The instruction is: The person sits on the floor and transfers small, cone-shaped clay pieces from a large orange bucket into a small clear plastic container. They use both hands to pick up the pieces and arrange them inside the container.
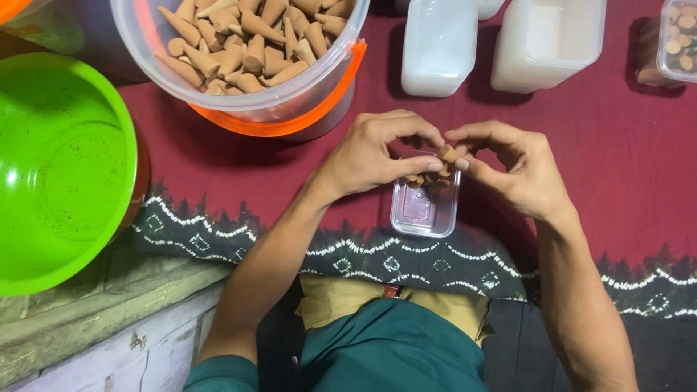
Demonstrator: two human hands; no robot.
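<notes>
A small tray lies on the cloth just before the person, with a few cones in its far end. Both hands meet right above it: left hand, right hand, a cone between their fingertips. Behind and to the left stands a bucket of cones; left of that, a basin. Behind the tray stand two lidded tubs.

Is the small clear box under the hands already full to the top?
No, the small clear box holds only a few brown cones at its far end; most of its bottom is bare.

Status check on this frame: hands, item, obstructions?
Left hand and right hand pinch one brown cone together. Held over small clear container, few cones inside. Nothing blocking.
</notes>
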